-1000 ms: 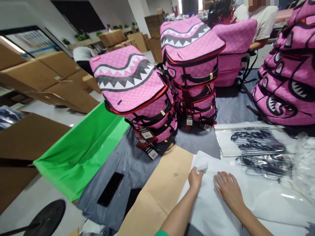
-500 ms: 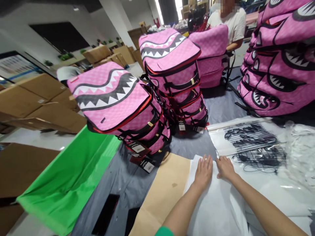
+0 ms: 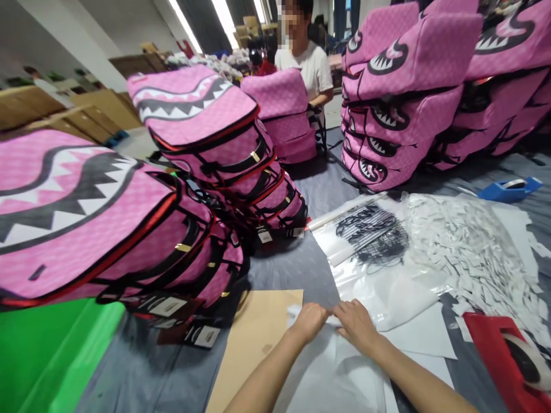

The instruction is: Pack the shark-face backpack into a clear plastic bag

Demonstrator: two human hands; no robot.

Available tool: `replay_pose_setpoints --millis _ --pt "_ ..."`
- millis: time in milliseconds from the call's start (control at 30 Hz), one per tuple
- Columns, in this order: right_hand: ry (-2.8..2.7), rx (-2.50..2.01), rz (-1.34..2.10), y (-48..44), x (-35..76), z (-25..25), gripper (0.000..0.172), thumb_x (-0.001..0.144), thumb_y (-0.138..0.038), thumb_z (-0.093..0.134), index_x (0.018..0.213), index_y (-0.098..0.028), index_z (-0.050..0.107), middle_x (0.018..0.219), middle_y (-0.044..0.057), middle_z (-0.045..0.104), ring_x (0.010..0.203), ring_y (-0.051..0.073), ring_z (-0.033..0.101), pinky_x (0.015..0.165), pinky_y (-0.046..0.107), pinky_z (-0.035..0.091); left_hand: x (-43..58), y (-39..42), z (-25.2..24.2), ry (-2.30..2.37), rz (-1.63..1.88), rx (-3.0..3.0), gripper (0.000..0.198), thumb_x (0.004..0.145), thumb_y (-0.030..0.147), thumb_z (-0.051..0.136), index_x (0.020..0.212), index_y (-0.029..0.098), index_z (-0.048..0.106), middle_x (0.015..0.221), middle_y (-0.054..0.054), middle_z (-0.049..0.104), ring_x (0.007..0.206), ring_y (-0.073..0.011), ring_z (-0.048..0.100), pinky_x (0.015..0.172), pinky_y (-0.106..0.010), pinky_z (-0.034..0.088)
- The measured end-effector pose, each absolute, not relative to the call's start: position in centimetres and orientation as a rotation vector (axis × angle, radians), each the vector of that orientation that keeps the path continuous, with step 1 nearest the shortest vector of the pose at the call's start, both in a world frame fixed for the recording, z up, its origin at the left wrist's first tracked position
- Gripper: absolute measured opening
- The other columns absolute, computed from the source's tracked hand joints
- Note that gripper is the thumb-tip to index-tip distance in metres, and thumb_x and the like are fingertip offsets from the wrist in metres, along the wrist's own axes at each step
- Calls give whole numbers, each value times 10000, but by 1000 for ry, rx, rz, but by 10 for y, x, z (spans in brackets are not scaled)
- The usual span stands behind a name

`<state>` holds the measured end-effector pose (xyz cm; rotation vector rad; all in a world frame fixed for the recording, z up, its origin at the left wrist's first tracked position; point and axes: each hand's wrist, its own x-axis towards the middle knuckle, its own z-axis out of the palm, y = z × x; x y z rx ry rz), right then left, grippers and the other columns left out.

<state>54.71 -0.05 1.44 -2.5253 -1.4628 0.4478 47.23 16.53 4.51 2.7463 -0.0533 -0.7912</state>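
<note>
head view: the left hand and right hand sit side by side at the far edge of a white sheet, with their fingertips curled down and almost meeting over a small gathered fold. neither hand is spread flat, but i cannot tell how firmly they pinch the fold. from the grip, the sheet runs back toward the person, its long axis following the line of the forearms. it looks thin and soft, with creases near the fingers. the left hand is nearer the kraft paper, which lies just beside the sheet, and the right hand is nearer a clear plastic bag of black straps. taking that kraft paper as the landmark, a grey mat lies beneath it, pink shark-mouth backpacks are stacked beyond it, and loose white paper scraps and a red tape dispenser lie off to its right. a co-worker sits far beyond it.
</note>
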Motion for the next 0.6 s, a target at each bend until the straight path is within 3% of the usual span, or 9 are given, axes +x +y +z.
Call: replay_pose_setpoints --millis 67,167,233,300,400,500,567,600 --pt "-1392 -2505 466 -26 576 22 279 862 -365 737 1106 -278 633 1113 1 693 1045 216 647 929 305 479 455 150 61 -75 -793 2791 214 993 160 498 1049 185 704 984 -114 774 926 -286 739 748 -345 500" --pt "-1102 -2687 392 -70 641 30 441 971 -414 539 1345 -180 538 1374 166 589 1288 296 540 1073 421 426 427 125 84 -126 -759 2850 179 995 146 502 1076 182 657 997 -87 772 895 -279 744 683 -337 479" --pt "-936 -2822 401 -100 680 33 688 852 -410 668 1420 -79 464 1450 286 489 1356 411 463 1086 532 401 407 107 96 -242 -687 2925 141 980 119 519 1041 170 635 941 -73 768 817 -261 742 597 -322 437" --pt "-878 -2884 498 -126 704 32 789 749 -365 738 1423 -63 459 1387 291 541 1256 418 555 1005 511 467 388 90 104 -413 -544 3015 75 962 114 554 972 158 613 828 -57 745 689 -233 717 506 -317 366" --pt "-962 -2860 684 -157 708 27 550 761 -341 688 1278 -177 597 1170 143 698 1028 326 677 887 432 519 364 66 114 -663 -270 3066 85 912 140 644 864 149 573 691 -28 675 519 -181 621 433 -320 280" --pt "-1148 -2774 776 -190 684 25 296 761 -302 658 1049 -248 698 1058 67 725 1042 312 662 941 438 489 349 46 125 -845 -117 3078 158 854 150 706 802 144 557 625 -5 617 444 -150 539 402 -326 236" --pt "-1251 -2717 799 -216 661 25 327 714 -252 676 1038 -249 724 1137 80 708 1126 327 628 1005 453 462 345 37 137 -923 -149 3085 164 847 136 706 768 143 562 594 6 596 407 -135 499 389 -329 215" --pt "-1302 -2691 809 -231 650 24 421 676 -213 686 1093 -248 727 1216 93 688 1176 336 606 1034 459 451 346 34 144 -953 -204 3068 162 854 134 699 758 146 569 583 10 595 393 -131 485 384 -327 207"
